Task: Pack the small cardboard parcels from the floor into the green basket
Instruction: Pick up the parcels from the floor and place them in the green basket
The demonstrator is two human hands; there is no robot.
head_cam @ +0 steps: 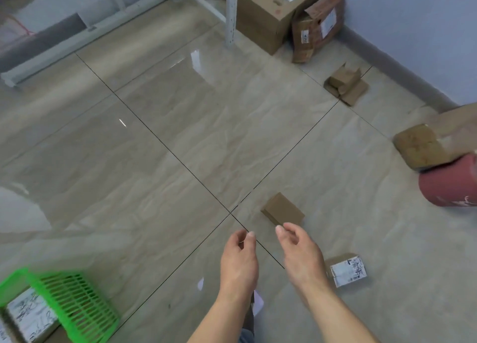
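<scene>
Both hands hold nothing. The left hand point(238, 261) and the right hand point(300, 252) reach forward side by side over the tiled floor point(160, 141), fingers loosely curled, thumbs turned toward each other, with a narrow gap of floor between them. Both forearms come up from the bottom edge at about 6 o'clock and angle slightly leftward.

Just beyond the right hand's fingertips, at its 12 o'clock, lies a plain small parcel point(282, 209), turned cornerwise to the tile joints; the fingers look just short of it, though contact cannot be ruled out. It sits just right of the cross where four tiles meet. At the right hand's 4 o'clock a labelled parcel point(346, 270) rests on the floor beside the wrist, label up.

The green basket point(74, 304) stands at 8 o'clock from the hands, in the lower left corner, well apart, with a printed-label parcel point(29, 317) already inside. The floor between hands and basket is bare tile.

Farther out, at 1 o'clock, a torn open carton point(347, 84) lies near the grey skirting. At 3 o'clock a brown parcel point(419, 146) leans over a red cylinder point(450, 185). At 12 o'clock a large carton point(271, 15) stands beside a white rack post point(230, 15), with crumpled boxes point(317, 27) against it.
</scene>
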